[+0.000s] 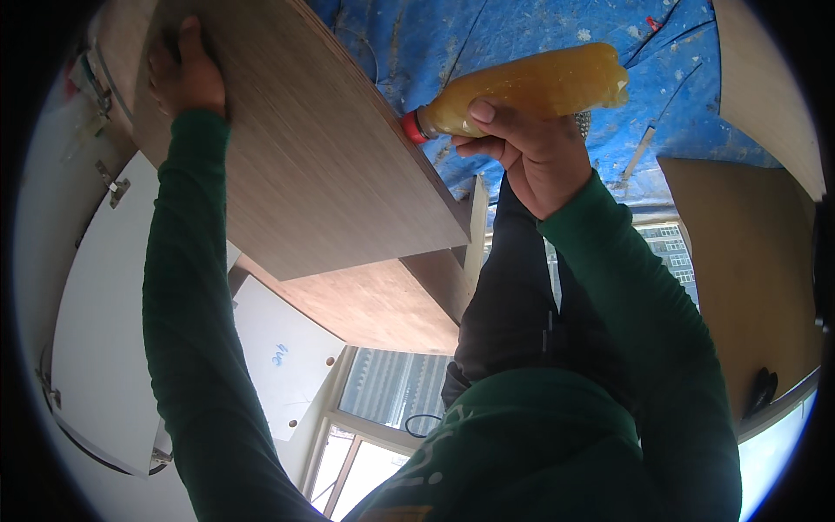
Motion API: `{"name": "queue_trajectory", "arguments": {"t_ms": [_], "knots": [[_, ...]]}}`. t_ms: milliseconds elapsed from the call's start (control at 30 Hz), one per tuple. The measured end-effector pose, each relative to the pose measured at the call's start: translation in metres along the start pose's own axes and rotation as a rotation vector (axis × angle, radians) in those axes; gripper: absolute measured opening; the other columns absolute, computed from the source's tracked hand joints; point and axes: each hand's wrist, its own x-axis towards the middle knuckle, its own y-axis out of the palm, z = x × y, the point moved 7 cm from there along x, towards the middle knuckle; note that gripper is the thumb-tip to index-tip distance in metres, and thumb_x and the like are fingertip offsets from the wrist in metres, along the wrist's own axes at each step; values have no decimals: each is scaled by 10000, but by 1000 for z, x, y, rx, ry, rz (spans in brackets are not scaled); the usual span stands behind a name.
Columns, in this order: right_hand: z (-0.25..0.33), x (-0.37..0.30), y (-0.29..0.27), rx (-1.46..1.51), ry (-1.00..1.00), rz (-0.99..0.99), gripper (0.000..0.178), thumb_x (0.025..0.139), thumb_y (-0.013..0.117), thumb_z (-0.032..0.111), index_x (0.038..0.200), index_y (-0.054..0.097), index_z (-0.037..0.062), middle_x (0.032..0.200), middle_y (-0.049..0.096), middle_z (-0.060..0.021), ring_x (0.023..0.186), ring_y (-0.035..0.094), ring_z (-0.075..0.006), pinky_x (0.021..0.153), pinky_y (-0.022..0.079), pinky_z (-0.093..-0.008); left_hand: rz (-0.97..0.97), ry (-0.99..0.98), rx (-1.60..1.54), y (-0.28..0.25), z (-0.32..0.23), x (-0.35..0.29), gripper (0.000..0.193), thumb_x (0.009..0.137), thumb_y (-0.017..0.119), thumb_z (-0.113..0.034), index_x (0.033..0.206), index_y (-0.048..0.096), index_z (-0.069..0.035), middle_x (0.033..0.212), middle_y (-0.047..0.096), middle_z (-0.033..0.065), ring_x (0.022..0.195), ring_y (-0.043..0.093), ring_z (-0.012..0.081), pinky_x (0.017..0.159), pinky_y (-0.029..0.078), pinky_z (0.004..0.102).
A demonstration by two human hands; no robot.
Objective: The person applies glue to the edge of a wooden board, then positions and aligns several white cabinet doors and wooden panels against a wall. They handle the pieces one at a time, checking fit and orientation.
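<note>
While right hand (548,165) has grip wrapped round plastic bottle (539,80) of amber liquid, left hand well apart from it. Bottle lies within grip, crossing thumb and fingers; long axis roughly left-right, base slightly raised in view. Red cap (413,127) points left, at wood-grain panel's (339,183) edge; contact unclear. Left hand (187,78) unclenched, laid on panel, grasping nothing. Beyond: blue tarp (670,113).

blue sheet (665,104), white hinged panel (96,331) at left, brown board (735,261) at right, small dark object (762,391), hard to identify
</note>
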Motion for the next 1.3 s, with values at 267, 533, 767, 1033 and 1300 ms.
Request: {"name": "queue_trajectory", "arguments": {"t_ms": [267, 533, 767, 1033, 1300], "knots": [[-31, -64, -27, 36, 143, -90, 507, 952, 801, 182, 1366, 592, -22, 1294, 689, -180, 1125, 729, -283, 921, 636, -430, -3, 23, 39, -2, -4, 3, 899, 954, 525, -760, 1556, 563, -93, 1582, 553, 203, 1460, 489, 448, 1226, 367, 539], [-56, -104, -45, 99, 185, -156, 519, 929, 815, 167, 1357, 589, -22, 1256, 695, -167, 1077, 721, -263, 894, 622, -419, -1, -11, -1, 0, -8, 1, 898, 955, 526, -754, 1553, 564, -86, 1584, 553, 199, 1462, 481, 457, 1237, 356, 530], [-58, -125, -56, 75, 214, -177, 534, 942, 797, 194, 1374, 581, -33, 1259, 693, -188, 1030, 723, -250, 877, 617, -400, 2, 8, -1, -2, -5, 4, 902, 955, 522, -752, 1559, 554, -83, 1580, 553, 205, 1454, 487, 465, 1222, 365, 556], [-48, -113, -47, 249, 194, -141, 588, 949, 810, 258, 1395, 562, -34, 1295, 681, -184, 1073, 723, -253, 907, 624, -393, 15, -21, -32, -1, -11, 0, 894, 952, 531, -736, 1559, 552, -80, 1590, 539, 219, 1455, 489, 460, 1220, 365, 561], [-47, -118, -33, 100, 100, -146, 597, 930, 824, 234, 1403, 558, -14, 1322, 672, -184, 1118, 703, -271, 914, 614, -417, 14, -45, -10, -2, -9, -1, 892, 951, 533, -736, 1569, 541, -92, 1582, 547, 211, 1452, 489, 459, 1214, 359, 582]]}}
